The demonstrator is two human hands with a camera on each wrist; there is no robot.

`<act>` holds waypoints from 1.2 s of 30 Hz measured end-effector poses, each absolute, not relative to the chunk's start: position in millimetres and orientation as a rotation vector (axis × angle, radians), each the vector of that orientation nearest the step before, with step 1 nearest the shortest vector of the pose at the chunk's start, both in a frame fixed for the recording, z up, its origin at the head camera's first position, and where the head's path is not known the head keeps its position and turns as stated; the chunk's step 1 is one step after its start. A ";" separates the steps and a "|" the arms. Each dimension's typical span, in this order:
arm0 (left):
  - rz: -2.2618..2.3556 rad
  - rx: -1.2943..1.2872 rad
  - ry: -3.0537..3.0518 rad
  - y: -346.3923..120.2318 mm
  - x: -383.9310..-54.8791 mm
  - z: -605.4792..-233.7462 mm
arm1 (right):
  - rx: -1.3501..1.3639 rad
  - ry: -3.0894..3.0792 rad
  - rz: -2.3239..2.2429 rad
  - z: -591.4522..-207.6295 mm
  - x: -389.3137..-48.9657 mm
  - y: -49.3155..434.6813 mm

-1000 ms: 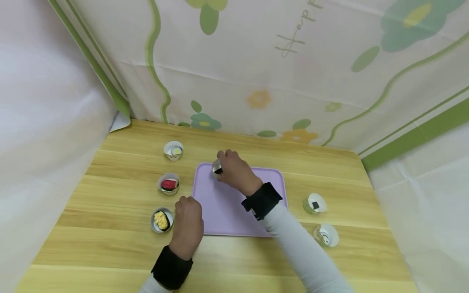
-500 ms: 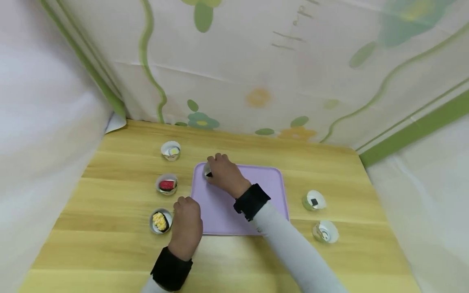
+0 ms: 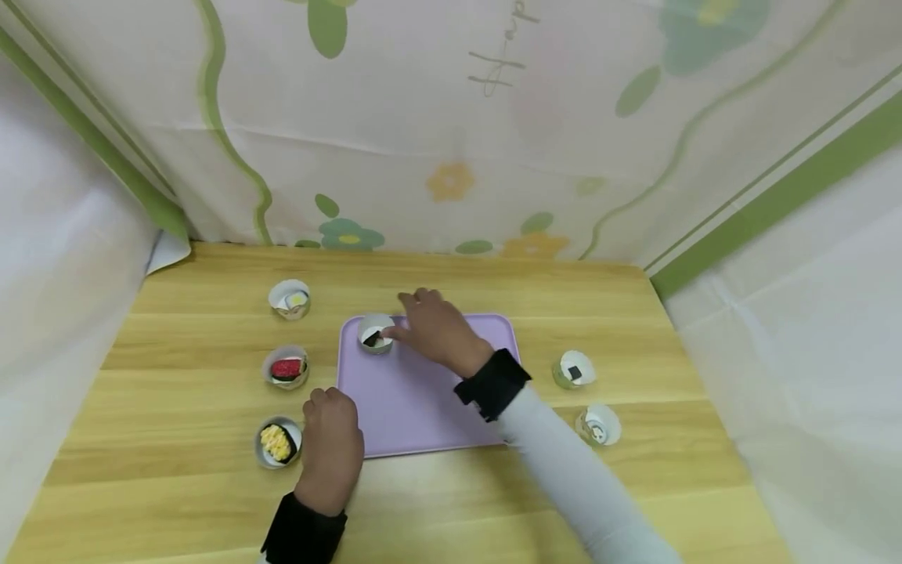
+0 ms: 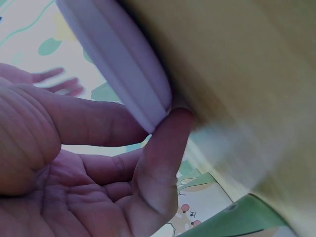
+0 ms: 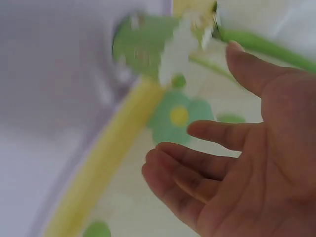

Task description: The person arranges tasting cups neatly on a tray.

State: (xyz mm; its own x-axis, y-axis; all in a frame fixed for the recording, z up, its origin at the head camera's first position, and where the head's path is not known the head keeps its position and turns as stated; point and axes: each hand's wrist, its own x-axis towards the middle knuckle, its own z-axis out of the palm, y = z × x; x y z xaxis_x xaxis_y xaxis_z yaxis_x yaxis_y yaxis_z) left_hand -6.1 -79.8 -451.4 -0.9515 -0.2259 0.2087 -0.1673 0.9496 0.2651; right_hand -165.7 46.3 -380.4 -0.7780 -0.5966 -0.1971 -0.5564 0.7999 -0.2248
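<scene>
My left hand (image 3: pixel 331 440) grips the near left corner of the lilac tray (image 3: pixel 423 403). In the left wrist view, thumb and fingers pinch the tray's raised edge (image 4: pixel 126 59) just above the wood. A small paper cup (image 3: pixel 376 337) with a dark-wrapped piece in it stands upright in the tray's far left corner. Just right of that cup is my right hand (image 3: pixel 444 329), its fingers spread and holding nothing. The right wrist view shows the same green-and-white cup (image 5: pixel 143 44), blurred, apart from the fingers.
Left of the tray stand three cups: one with an egg-like piece (image 3: pixel 290 300), one with red-topped sushi (image 3: pixel 286 368), one with yellow-topped sushi (image 3: pixel 278 442). To the right are two more cups, a green one (image 3: pixel 573 370) and a pale one (image 3: pixel 598 425). A patterned curtain (image 3: pixel 451 125) closes off the back.
My right hand carried the cup left to the tray's far left corner, then let go and drew away with fingers spread. My left hand stays on the tray. The head view has shifted.
</scene>
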 end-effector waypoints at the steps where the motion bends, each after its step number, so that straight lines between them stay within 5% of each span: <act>1: -0.350 0.293 -2.871 -78.7 -5.5 -451.2 | -0.848 2.736 -0.242 -376.0 -166.0 56.7; 17: -0.138 0.159 -2.888 -70.5 0.1 -436.3 | -0.471 2.838 -0.288 -349.4 -163.1 239.5; 36: -0.217 0.174 -2.908 -68.9 0.2 -433.5 | -0.366 2.741 -0.278 -376.4 -147.2 301.0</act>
State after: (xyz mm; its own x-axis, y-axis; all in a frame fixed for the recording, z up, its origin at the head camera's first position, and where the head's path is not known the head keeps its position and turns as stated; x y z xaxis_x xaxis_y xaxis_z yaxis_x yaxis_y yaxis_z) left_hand 0.2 -68.9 -433.5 -0.9688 -0.1332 0.2091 -0.1007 0.9821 0.1591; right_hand -147.2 301.0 -376.4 -0.9014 -0.2871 -0.3241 -0.2163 0.9471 -0.2373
